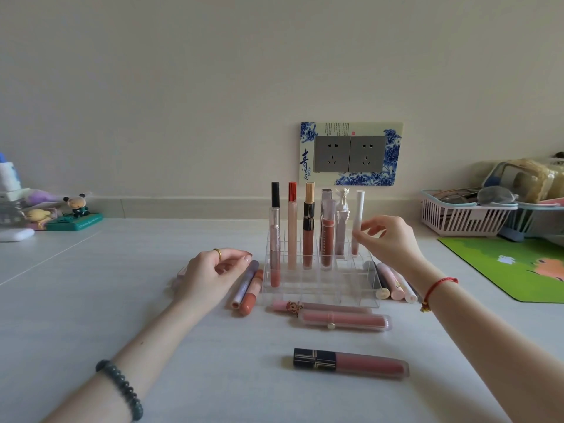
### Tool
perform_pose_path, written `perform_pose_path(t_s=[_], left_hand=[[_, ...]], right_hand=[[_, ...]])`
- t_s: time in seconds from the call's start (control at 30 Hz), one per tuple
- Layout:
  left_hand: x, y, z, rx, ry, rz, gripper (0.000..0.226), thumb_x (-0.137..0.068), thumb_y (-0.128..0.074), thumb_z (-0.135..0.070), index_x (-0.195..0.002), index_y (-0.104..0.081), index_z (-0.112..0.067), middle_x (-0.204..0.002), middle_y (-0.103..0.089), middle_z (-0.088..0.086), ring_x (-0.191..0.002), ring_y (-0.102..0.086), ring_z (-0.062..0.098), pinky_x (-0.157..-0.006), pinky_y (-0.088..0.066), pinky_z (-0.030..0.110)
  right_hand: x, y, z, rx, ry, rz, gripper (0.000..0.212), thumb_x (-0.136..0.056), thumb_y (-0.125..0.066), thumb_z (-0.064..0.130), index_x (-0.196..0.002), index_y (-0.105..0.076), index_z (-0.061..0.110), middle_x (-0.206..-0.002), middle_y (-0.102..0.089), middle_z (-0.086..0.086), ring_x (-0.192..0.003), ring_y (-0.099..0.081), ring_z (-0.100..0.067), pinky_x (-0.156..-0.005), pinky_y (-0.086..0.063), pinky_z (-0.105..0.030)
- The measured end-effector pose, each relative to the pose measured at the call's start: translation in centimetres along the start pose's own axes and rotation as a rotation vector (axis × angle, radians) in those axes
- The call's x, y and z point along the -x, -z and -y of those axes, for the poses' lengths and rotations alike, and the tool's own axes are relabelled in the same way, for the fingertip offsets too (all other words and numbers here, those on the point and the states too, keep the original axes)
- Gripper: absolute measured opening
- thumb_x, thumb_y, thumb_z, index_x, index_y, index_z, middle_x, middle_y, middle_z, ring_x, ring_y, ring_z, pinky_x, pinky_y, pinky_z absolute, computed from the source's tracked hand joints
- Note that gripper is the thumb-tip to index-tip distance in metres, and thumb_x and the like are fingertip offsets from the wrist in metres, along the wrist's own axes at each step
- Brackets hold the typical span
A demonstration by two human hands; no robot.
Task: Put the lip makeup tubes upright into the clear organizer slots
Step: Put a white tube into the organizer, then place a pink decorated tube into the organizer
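A clear organizer (357, 296) stands mid-table with several lip tubes upright in its back slots, among them a black-capped tube (275, 236) and a gold-capped tube (309, 230). My right hand (390, 242) pinches the white-capped tube (359, 209), which stands upright in the rightmost back slot. My left hand (207, 276) rests on the table left of the organizer, fingers loosely curled, fingertips by two lying tubes (248, 288). More tubes lie in front of the organizer (345, 321), nearer me a dark-capped tube (351, 363), and several lie at the organizer's right (393, 285).
A wall socket plate (351, 154) sits behind the organizer. A pink basket (457, 218) and a green mat (518, 267) are at the right. Small figurines (76, 209) and a white case (15, 235) are at the far left.
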State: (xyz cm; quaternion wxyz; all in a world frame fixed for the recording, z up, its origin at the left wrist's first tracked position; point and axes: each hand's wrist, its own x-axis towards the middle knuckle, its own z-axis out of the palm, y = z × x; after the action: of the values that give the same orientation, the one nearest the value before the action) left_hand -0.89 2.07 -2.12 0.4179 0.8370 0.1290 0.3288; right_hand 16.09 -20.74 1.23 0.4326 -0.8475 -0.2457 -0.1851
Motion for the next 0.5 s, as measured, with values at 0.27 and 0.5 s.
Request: perform_pose_path(t_s=[0.27, 0.5], left_hand=[[-0.1, 0.1, 0.0, -0.013, 0.013, -0.002, 0.007, -0.076, -0.067, -0.041, -0.07, -0.064, -0.039, -0.084, -0.072, -0.007, -0.085, -0.065, 0.011, -0.078, -0.049, 0.033], [0.9, 0.2, -1.6, 0.024, -0.084, 0.129, 0.015, -0.08, -0.067, -0.027, -0.065, -0.069, -0.026, -0.053, -0.066, -0.006, -0.055, -0.057, 0.005, -0.059, -0.044, 0.014]], right_hand=[[0.0, 1.6, 0.6, -0.035, 0.013, -0.101, 0.028, -0.076, -0.067, 0.029, -0.099, -0.057, 0.016, -0.082, -0.052, 0.001, -0.077, -0.05, -0.016, -0.071, -0.044, -0.03], [4.5, 3.5, 4.0, -0.064, 0.269, 0.172, 0.004, -0.079, -0.065, 0.017, -0.078, -0.063, 0.02, -0.063, -0.059, 0.005, -0.055, -0.052, -0.008, -0.059, -0.05, -0.016]])
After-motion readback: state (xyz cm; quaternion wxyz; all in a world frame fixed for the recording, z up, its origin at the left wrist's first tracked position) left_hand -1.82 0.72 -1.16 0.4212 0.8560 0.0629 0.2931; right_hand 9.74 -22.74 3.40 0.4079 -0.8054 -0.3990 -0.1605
